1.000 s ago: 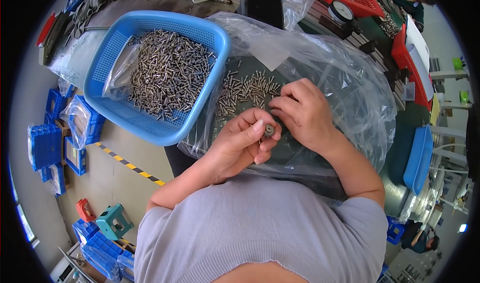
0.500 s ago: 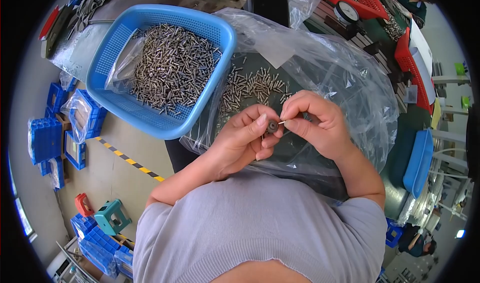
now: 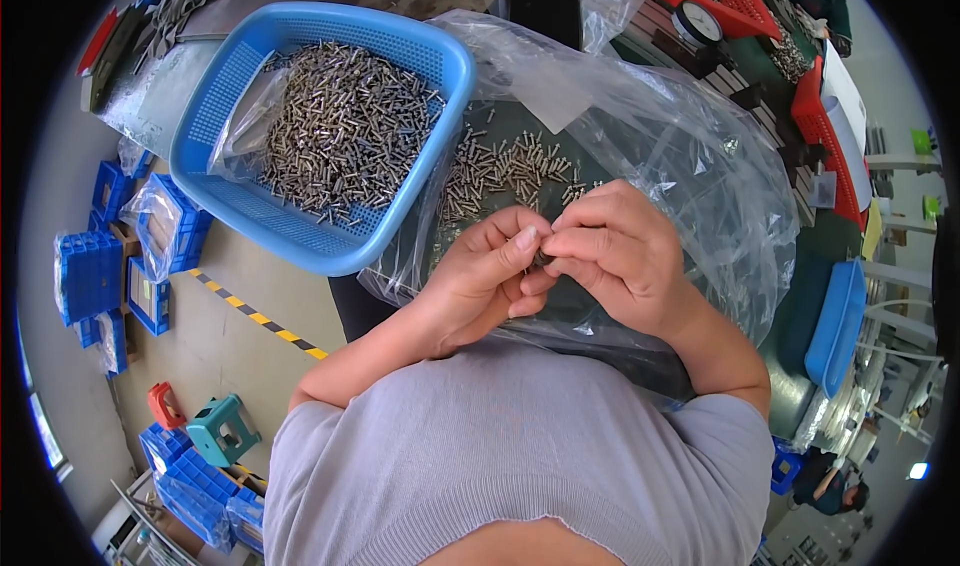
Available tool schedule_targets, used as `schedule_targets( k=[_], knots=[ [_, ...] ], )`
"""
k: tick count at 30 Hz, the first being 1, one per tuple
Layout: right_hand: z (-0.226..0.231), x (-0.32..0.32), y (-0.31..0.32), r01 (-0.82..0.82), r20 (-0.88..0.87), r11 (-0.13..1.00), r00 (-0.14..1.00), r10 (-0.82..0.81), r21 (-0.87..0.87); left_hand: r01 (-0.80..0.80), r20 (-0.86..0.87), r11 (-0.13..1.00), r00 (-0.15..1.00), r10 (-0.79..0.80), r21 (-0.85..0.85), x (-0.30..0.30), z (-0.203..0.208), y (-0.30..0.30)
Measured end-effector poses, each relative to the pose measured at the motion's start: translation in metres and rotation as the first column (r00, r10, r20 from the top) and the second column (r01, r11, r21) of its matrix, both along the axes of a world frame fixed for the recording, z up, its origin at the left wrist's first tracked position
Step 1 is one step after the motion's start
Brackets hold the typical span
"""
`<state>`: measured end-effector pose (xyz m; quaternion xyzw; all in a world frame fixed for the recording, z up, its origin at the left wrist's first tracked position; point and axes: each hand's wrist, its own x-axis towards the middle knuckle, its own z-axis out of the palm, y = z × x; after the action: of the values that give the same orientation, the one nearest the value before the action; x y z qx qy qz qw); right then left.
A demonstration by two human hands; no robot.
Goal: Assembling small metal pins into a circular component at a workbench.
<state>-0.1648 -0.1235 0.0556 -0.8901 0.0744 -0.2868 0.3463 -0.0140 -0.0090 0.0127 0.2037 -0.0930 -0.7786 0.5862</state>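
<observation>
Clear plastic sheeting [image 3: 720, 166] lay beside a blue perforated plastic basket [image 3: 258, 236] holding a heap of slim metal pins [image 3: 350, 131]. Over the sheeting, the right hand [image 3: 625, 251] had its fingertips together, their grip hidden, against the small dark metal part [image 3: 543, 258] clamped in the left hand's [image 3: 490, 266] fingers.

One large blue basket [image 3: 330, 260] — two red baskets [image 3: 810, 116], one dial gauge [image 3: 698, 24].

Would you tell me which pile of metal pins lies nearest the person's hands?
The small loose pile just beyond the left hand and right hand; the far larger pile sits farther off, inside the blue basket.
</observation>
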Motion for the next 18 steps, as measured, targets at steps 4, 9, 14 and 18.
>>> schedule_targets(
  k=[4, 9, 14, 18],
  knots=[
    [-0.0015, -0.0033, 0.0012, 0.033, -0.005, 0.988, 0.999, -0.033, 0.151, 0.001, 0.000, 1.000, 1.000, -0.001, -0.018, 0.0009, -0.0028, -0.0002],
    [-0.0068, -0.0022, 0.0011, 0.048, -0.055, 0.969, 0.998, -0.035, 0.242, 0.027, 0.006, 0.999, 1.000, -0.027, -0.019, 0.0014, -0.0036, -0.0007],
    [-0.0042, -0.0036, 0.0006, 0.019, -0.073, 0.976, 0.997, -0.003, 0.217, 0.059, 0.030, 0.998, 0.998, -0.059, -0.014, 0.0006, -0.0044, -0.0003],
    [-0.0017, -0.0058, -0.0018, 0.067, -0.076, 0.971, 0.996, -0.051, 0.230, 0.025, 0.017, 1.000, 1.000, -0.025, 0.003, -0.0030, -0.0015, -0.0002]
  ],
)
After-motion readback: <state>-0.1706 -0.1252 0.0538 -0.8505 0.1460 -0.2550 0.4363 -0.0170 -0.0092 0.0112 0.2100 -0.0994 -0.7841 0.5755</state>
